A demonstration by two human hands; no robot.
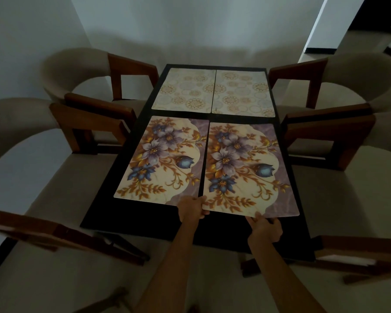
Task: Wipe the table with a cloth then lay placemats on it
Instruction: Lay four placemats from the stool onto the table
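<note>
On the left side, two wood-framed chairs (81, 114) stand tucked against the dark table (145, 220), with a third at the near left corner. On the table's far half lie two pale placemats with ring patterns, the far-left mat (185, 90) and the far-right mat (242, 93), edges just touching. Nearer, the left floral mat (160, 159) lies flat, apparently settled.

The left hand (190, 210) pinches the near-left corner of the right floral mat (248, 168), thumb on top and fingers tucked under, right at the seam between the two floral mats. The right hand (265, 229) grips the same mat's near edge further right, fingers closed on the rim. This mat sits slightly askew, its near edge running lower toward the right, so the step in hand looks like final squaring. No cloth is in view; wiping seems finished, and this appears to be the last mat.

The risks are small but real. The left hand's knuckles sit against the left floral mat's corner, so a sideways push could nudge that mat out of line. Sliding the held mat too far could ride it over its neighbour or shove the far-right mat. On the right, more chairs (325, 136) crowd the table edge.
</note>
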